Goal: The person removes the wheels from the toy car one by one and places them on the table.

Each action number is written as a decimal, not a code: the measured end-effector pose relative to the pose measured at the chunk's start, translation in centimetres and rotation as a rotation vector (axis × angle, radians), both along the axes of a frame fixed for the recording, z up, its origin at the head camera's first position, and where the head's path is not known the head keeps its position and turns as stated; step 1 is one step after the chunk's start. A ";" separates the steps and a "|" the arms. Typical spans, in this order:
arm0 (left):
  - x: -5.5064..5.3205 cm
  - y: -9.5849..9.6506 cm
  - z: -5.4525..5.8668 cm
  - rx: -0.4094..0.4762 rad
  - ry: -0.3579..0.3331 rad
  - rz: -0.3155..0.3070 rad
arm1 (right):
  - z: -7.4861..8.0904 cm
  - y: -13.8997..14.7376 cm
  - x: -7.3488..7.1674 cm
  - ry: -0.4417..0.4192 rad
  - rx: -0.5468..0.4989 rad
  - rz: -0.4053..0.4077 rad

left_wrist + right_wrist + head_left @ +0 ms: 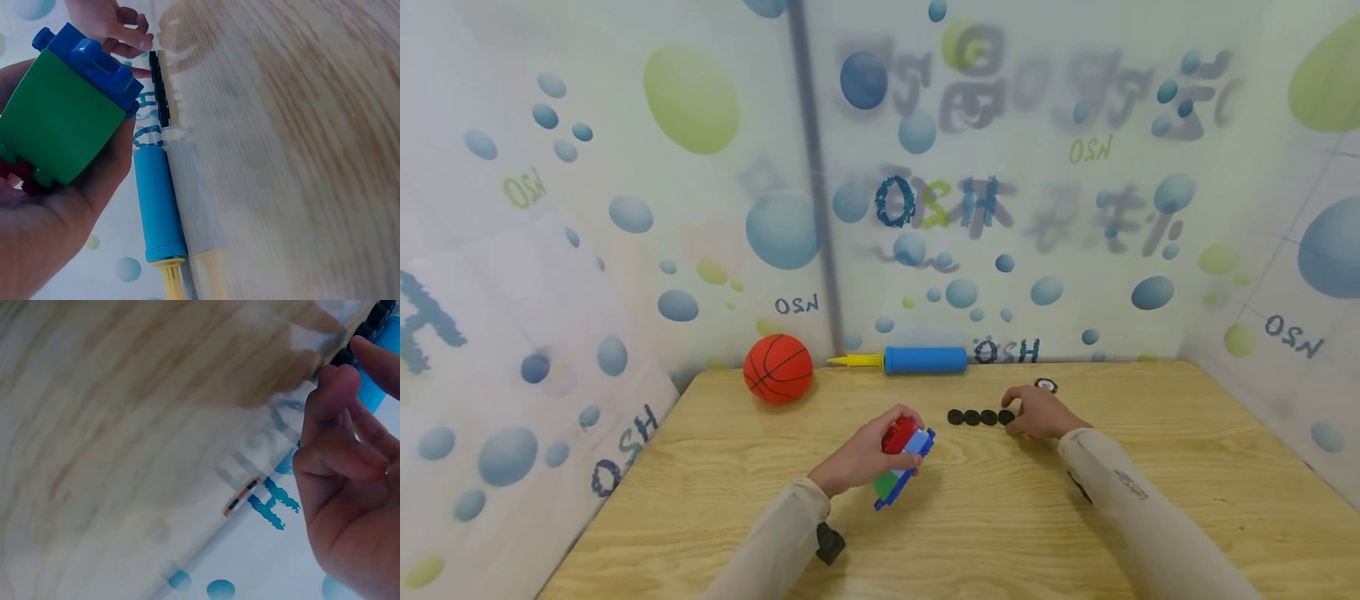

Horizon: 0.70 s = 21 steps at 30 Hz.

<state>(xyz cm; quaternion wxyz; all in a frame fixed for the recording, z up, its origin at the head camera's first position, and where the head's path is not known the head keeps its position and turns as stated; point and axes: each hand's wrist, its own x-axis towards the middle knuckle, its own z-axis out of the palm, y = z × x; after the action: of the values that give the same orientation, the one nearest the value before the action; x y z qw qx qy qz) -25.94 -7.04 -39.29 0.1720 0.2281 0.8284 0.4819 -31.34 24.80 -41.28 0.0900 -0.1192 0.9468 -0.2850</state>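
My left hand [874,450] grips a toy built of plastic blocks [904,450], red, light blue and green on a blue base, held above the table. The left wrist view shows the toy's green block [62,119] large, with the blue base [94,65] along one side. Several black discs [972,417] form a straight row on the table. At the row's right end my right hand [1037,412] has thumb and fingers around the last black disc [1006,417]. The right wrist view shows the fingertips at that disc [342,358], partly hidden.
A black-and-white chip [1046,385] lies just beyond the right hand. Toward the back edge of the wooden table [1000,517] are a blue hand pump [927,360] with a yellow nozzle and a red toy basketball [778,369]. Printed curtains [1045,167] surround the table.
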 end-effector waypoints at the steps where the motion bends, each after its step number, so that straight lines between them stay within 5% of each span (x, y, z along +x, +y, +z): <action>1: 0.0 0.0 0.0 -0.002 0.000 0.001 | 0.2 0.1 0.2 0.005 0.000 0.008; 10: -0.2 0.1 -0.1 0.011 -0.005 0.021 | 1.9 -0.6 1.5 0.064 -0.090 0.090; 21: -0.1 0.0 0.2 -0.039 -0.030 0.058 | 3.6 -5.9 4.2 0.192 -0.298 0.379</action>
<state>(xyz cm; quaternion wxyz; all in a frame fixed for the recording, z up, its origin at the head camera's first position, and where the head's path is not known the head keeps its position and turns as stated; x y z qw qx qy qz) -26.08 -7.02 -39.06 0.1747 0.1934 0.8411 0.4739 -27.18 18.86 -37.64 0.0330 -0.3327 0.8595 -0.3867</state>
